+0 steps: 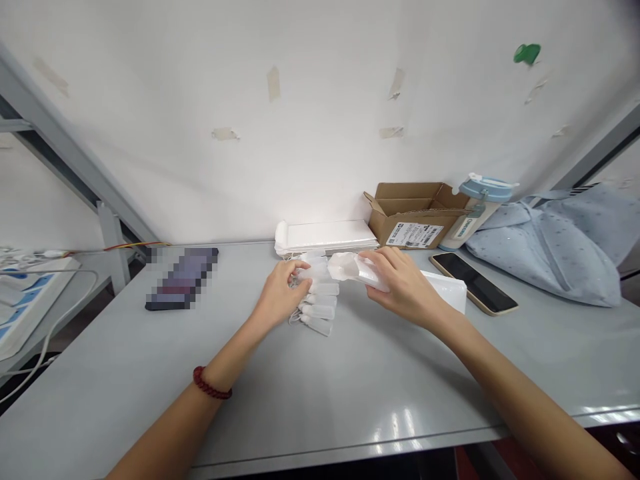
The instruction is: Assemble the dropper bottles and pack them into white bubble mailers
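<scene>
My right hand (400, 283) is closed round a white padded envelope (365, 272), its mouth facing left. My left hand (283, 288) pinches a small translucent white sleeve-like piece (314, 272) between thumb and fingers, close to the envelope's mouth. Whether its end lies inside the mouth I cannot tell. Just below the left fingers, several similar translucent pieces (320, 311) lie fanned in a row on the table, with thin white cords at their left ends. A stack of flat white envelopes (325, 235) rests behind the hands against the wall.
On the grey table (320, 400), an open cardboard box (415, 227) and a blue-lidded bottle (475, 210) stand at back right. A phone (475, 283) and a light blue fabric bag (545, 250) lie right. A dark pixelated object (183, 279) and a power strip (30, 300) are left.
</scene>
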{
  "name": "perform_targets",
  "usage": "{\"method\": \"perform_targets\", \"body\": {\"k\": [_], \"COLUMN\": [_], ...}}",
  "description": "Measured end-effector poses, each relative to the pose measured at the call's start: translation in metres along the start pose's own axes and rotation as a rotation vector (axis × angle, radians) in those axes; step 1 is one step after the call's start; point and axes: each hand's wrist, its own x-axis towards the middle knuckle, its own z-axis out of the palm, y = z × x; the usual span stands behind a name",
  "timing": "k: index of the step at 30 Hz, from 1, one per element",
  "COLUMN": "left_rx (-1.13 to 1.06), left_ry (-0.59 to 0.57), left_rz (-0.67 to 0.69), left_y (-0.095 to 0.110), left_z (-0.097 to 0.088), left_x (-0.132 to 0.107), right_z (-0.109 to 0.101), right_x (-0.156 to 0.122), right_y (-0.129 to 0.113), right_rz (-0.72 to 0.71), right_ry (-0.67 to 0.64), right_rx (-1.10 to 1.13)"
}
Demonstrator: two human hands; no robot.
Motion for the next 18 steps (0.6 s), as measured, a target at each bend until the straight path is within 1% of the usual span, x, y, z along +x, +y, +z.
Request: {"method": "perform_targets", "body": {"k": [4,6,9,11,13,15,18], "left_rx": [-0.072,-0.113,-0.235,-0.332,-0.383,-0.375,-0.354], "left_ry": [0.020,0.055,0.105,0.121,0.131,0.130,0.083], "left_rz": [-0.001,-0.009,-0.031,-0.041,-0.036,-0.020,0.004], "left_y": [-0.001,0.002,0.007,0.010,0.012,0.014,0.019], "left_z": [-0.005,-0.009,-0.016,-0.020,-0.023,-0.025,-0.025], "left_x": [0.001,0.001,0.001,0.000,-0.001,-0.003,-0.007], "right_z": [0.000,-0.001,-0.001,-0.001,0.000,0.000,0.000], "right_x": [0.000,0.000,0.000,0.000,0.000,0.000,0.000], "right_y": [0.000,0.000,-0.001,-0.001,0.000,0.000,0.000], "right_rz": [0.002,0.007,0.013,0.010,0.007,0.008,0.008], "right_ry": [-0.011,-0.017,-0.020,-0.015,-0.009,-0.008,-0.017], "right_rx": [-0.006,-0.007,-0.004,-0.002,-0.002,-0.005,-0.004]}}
